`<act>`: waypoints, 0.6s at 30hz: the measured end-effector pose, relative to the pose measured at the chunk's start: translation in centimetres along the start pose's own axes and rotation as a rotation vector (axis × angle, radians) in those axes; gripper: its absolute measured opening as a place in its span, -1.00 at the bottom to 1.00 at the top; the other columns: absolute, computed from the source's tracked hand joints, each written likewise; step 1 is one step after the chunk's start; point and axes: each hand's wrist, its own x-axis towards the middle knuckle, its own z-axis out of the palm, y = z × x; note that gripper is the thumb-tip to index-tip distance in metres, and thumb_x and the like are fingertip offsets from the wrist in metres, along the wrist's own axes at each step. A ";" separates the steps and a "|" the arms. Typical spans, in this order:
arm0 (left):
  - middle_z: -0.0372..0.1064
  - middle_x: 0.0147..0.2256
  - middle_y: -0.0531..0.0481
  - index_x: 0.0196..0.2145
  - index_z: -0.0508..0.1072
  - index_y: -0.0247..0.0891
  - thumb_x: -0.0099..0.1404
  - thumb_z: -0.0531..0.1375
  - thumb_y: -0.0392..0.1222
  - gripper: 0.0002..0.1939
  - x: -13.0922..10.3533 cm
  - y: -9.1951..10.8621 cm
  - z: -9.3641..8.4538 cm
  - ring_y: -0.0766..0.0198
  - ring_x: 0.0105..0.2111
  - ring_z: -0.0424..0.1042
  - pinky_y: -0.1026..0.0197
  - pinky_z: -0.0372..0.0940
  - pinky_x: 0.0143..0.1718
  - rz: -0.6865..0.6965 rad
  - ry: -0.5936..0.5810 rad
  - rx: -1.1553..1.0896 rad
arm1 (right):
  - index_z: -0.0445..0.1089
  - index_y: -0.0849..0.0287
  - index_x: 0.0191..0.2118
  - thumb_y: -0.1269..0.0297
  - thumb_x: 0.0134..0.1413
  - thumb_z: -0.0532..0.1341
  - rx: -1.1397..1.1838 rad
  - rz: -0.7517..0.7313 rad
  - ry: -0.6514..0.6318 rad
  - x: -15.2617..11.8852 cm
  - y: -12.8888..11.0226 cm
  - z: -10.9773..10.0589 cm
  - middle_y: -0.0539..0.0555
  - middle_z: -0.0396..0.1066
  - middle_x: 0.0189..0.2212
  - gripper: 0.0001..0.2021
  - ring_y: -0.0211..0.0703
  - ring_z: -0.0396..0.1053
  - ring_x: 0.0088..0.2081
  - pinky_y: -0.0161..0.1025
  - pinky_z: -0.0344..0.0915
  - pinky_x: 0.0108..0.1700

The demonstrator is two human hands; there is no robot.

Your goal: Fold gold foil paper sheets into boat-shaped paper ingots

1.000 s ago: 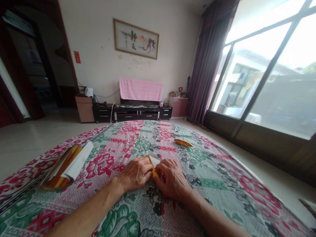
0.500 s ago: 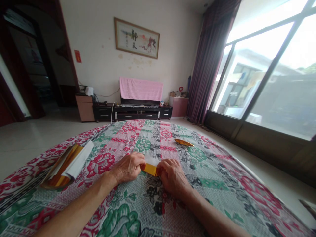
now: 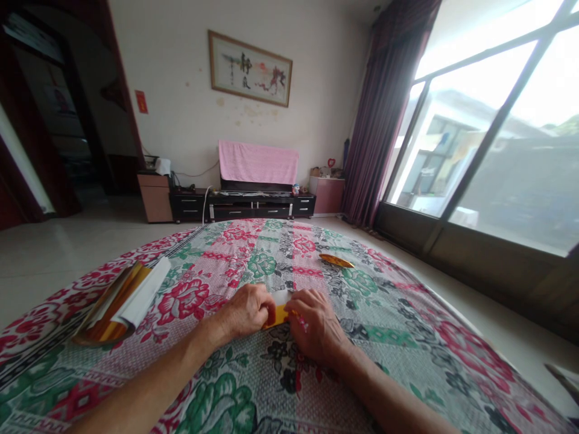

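A small sheet of gold paper with a white part along its far side lies between my hands over the flowered tablecloth. Its left end is pinched in the curled fingers of my left hand. My right hand grips the other end, fingers bent over it. Farther off to the right rests a folded gold piece, pointed at both ends. On the left side of the cloth sits a curved stack of gold and white paper.
Beyond the round table's far edge stand a low black cabinet and a screen covered by a pink cloth. A purple curtain and large windows are on the right.
My left hand has shifted slightly right, closer to my right hand, and less of the gold paper shows between them. The white part also shows less.
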 end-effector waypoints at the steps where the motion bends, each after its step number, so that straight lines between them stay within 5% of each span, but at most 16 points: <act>1: 0.40 -0.46 0.06 -0.46 0.55 -0.19 0.00 0.02 -0.40 -0.68 0.1 0.2 0.1 0.34 -0.43 0.35 0.32 0.24 -0.33 -0.029 0.000 -0.017 | 0.38 0.13 -0.31 0.49 -0.03 0.10 0.016 -0.027 -0.026 0.0 -0.2 -0.2 0.08 0.35 -0.33 -0.81 -0.14 0.24 -0.26 -0.18 0.12 -0.16; 8: 0.47 -0.41 0.05 -0.30 0.54 -0.22 0.04 0.05 -0.31 -0.68 0.4 0.9 -0.1 0.35 -0.43 0.38 0.36 0.23 -0.41 -0.145 -0.061 -0.088 | 0.36 0.16 -0.37 0.47 -0.04 0.09 0.099 -0.051 -0.121 0.1 -0.6 -0.6 0.03 0.35 -0.40 -0.86 -0.20 0.26 -0.30 -0.23 0.13 -0.17; 13: 0.40 -0.44 0.06 -0.32 0.56 -0.08 0.04 0.07 -0.34 -0.66 -0.4 -0.3 -1.8 0.36 -0.44 0.32 0.34 0.20 -0.36 0.108 -0.182 -0.007 | 0.36 0.16 -0.39 0.48 -0.13 0.09 0.115 -0.032 -0.142 0.0 -0.5 -0.6 0.03 0.33 -0.39 -0.84 -0.19 0.24 -0.29 -0.21 0.13 -0.17; 18: 0.35 -0.44 0.08 -0.24 0.53 0.04 0.08 0.10 -0.30 -0.65 -0.8 -1.4 -2.1 0.38 -0.46 0.27 0.34 0.19 -0.35 0.194 -0.213 -0.007 | 0.37 0.13 -0.35 0.47 -0.18 0.12 0.108 -0.073 -0.165 -0.1 -0.5 -1.0 0.03 0.33 -0.36 -0.80 -0.17 0.24 -0.27 -0.18 0.13 -0.15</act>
